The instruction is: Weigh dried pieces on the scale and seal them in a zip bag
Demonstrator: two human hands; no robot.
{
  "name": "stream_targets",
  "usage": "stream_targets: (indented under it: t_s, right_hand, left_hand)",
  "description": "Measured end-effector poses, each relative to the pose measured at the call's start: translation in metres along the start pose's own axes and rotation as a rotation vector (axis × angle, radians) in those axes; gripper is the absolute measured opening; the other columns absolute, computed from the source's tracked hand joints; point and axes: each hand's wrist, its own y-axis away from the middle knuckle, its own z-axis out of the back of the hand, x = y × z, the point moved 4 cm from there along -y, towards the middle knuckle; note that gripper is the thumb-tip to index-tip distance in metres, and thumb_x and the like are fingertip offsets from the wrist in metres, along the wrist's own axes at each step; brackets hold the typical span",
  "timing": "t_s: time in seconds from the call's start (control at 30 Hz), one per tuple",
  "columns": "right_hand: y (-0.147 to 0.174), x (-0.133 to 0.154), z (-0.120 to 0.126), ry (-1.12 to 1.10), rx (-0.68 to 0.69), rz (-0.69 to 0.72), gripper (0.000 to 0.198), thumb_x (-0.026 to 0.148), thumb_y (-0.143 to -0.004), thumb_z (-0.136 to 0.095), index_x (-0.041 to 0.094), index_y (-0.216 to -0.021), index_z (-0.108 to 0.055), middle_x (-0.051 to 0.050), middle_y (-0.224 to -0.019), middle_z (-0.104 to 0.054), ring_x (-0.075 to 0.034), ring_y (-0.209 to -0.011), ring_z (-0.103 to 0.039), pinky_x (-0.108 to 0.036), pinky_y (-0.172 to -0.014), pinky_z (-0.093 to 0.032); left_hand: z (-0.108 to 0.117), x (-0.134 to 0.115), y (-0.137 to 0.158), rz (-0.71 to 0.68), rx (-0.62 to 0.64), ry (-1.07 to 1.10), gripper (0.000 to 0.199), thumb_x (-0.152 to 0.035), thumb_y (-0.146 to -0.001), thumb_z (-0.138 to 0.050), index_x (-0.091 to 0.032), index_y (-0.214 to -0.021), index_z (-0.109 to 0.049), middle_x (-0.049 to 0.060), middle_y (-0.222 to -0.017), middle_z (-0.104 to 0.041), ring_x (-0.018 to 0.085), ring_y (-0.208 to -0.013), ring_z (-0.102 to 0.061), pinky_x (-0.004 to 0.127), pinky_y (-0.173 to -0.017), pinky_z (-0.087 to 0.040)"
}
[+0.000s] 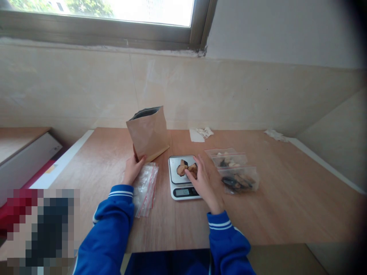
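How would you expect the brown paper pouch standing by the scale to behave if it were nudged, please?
The brown paper pouch stands open-topped on a narrow base, leaning slightly, so it probably tips easily. The left hand rests at its foot, perhaps steadying it. Its thin creased walls look likely to buckle when squeezed.

The left hand (132, 169) rests at the foot of an upright brown paper bag (148, 131), its fingers touching the bag's lower edge; the bag's top is open. Under that wrist lies a stack of clear zip bags (146, 187). The right hand (203, 182) lies spread over a small scale (175, 172), fingertips on brown dried pieces (182, 168) heaped on its plate. Just right of the scale sit two filled clear bags (235, 172). Crumpled paper (201, 133) lies near the wall on the wooden table (286, 214).
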Motion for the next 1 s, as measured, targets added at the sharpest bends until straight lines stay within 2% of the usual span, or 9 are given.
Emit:
stream_targets:
  t_s: [0.13, 0.27, 0.4, 0.53, 0.67, 0.77, 0.83, 0.9, 1.0]
  right_hand:
    - [-0.005, 0.006, -0.004, 0.094, 0.014, -0.003, 0.059, 0.049, -0.093, -0.044, 0.015, -0.141, -0.037, -0.022, -0.151, -0.033, -0.035, -0.139, -0.033, -0.058, -0.106, -0.033]
    - [-0.015, 0.021, 0.01, 0.056, -0.066, -0.006, 0.056, 0.047, -0.096, -0.038, 0.013, -0.14, -0.038, -0.022, -0.151, -0.033, -0.032, -0.141, -0.03, -0.057, -0.108, -0.031]
    - [-0.025, 0.053, 0.036, -0.09, -0.139, 0.099, 0.046, 0.039, -0.098, -0.036, 0.017, -0.138, -0.039, -0.017, -0.149, -0.037, -0.025, -0.14, -0.032, -0.051, -0.111, -0.031]
    - [-0.029, 0.097, 0.053, -0.193, -0.128, 0.237, 0.039, 0.029, -0.099, -0.035, 0.023, -0.137, -0.042, -0.011, -0.146, -0.042, -0.021, -0.138, -0.036, -0.046, -0.112, -0.033]
    - [-0.026, 0.136, 0.044, -0.162, -0.036, 0.368, 0.039, 0.025, -0.099, -0.034, 0.022, -0.137, -0.043, -0.008, -0.147, -0.042, -0.02, -0.14, -0.034, -0.043, -0.114, -0.032]
    - [-0.02, 0.151, 0.033, -0.035, -0.006, 0.401, 0.038, 0.024, -0.099, -0.035, 0.017, -0.133, -0.049, -0.009, -0.139, -0.052, -0.023, -0.137, -0.037, -0.046, -0.116, -0.028]
    - [-0.014, 0.156, 0.027, 0.046, 0.039, 0.38, 0.035, 0.02, -0.098, -0.034, 0.014, -0.123, -0.058, -0.01, -0.119, -0.065, -0.024, -0.124, -0.051, -0.045, -0.113, -0.032]
    - [-0.007, 0.157, 0.02, 0.125, 0.164, 0.322, 0.031, 0.017, -0.096, -0.037, 0.013, -0.104, -0.066, -0.01, -0.096, -0.071, -0.024, -0.099, -0.064, -0.041, -0.1, -0.046]
    - [0.002, 0.15, 0.006, 0.207, 0.352, 0.228, 0.024, 0.013, -0.09, -0.046, 0.013, -0.092, -0.07, -0.012, -0.085, -0.073, -0.024, -0.078, -0.068, -0.036, -0.078, -0.055]
  left_hand:
    - [0.0, 0.001, -0.001, 0.007, -0.001, -0.001, 0.046, -0.049, -0.076, -0.063, -0.016, -0.109, -0.064, 0.014, -0.107, -0.071, 0.034, -0.101, -0.066, 0.046, -0.088, -0.051]
    - [-0.001, 0.002, -0.001, 0.004, 0.013, -0.013, 0.048, -0.049, -0.078, -0.062, -0.015, -0.112, -0.063, 0.015, -0.11, -0.07, 0.034, -0.104, -0.065, 0.046, -0.089, -0.05]
    - [-0.002, 0.002, -0.001, -0.022, 0.04, -0.002, 0.049, -0.048, -0.078, -0.06, -0.014, -0.114, -0.06, 0.015, -0.109, -0.069, 0.032, -0.1, -0.065, 0.045, -0.086, -0.051]
    - [-0.002, -0.007, 0.002, -0.088, 0.063, 0.06, 0.041, -0.038, -0.077, -0.06, -0.016, -0.112, -0.059, 0.009, -0.102, -0.071, 0.027, -0.095, -0.066, 0.039, -0.084, -0.052]
    - [0.004, -0.026, 0.009, -0.17, 0.061, 0.099, 0.034, -0.03, -0.076, -0.056, -0.017, -0.107, -0.06, 0.007, -0.103, -0.069, 0.023, -0.097, -0.064, 0.036, -0.087, -0.05]
    - [0.006, -0.033, 0.013, -0.184, 0.081, 0.112, 0.034, -0.03, -0.076, -0.056, -0.017, -0.107, -0.059, 0.007, -0.103, -0.069, 0.022, -0.096, -0.063, 0.035, -0.086, -0.05]
    - [0.006, -0.033, 0.012, -0.178, 0.079, 0.114, 0.033, -0.032, -0.077, -0.057, -0.017, -0.106, -0.059, 0.006, -0.102, -0.069, 0.022, -0.096, -0.063, 0.036, -0.086, -0.049]
    - [0.004, -0.03, 0.011, -0.173, 0.063, 0.112, 0.031, -0.034, -0.078, -0.057, -0.018, -0.104, -0.059, 0.007, -0.101, -0.069, 0.022, -0.096, -0.063, 0.037, -0.088, -0.049]
    - [0.002, -0.025, 0.008, -0.165, 0.044, 0.116, 0.028, -0.036, -0.08, -0.057, -0.019, -0.102, -0.06, 0.008, -0.104, -0.069, 0.023, -0.1, -0.063, 0.038, -0.092, -0.048]
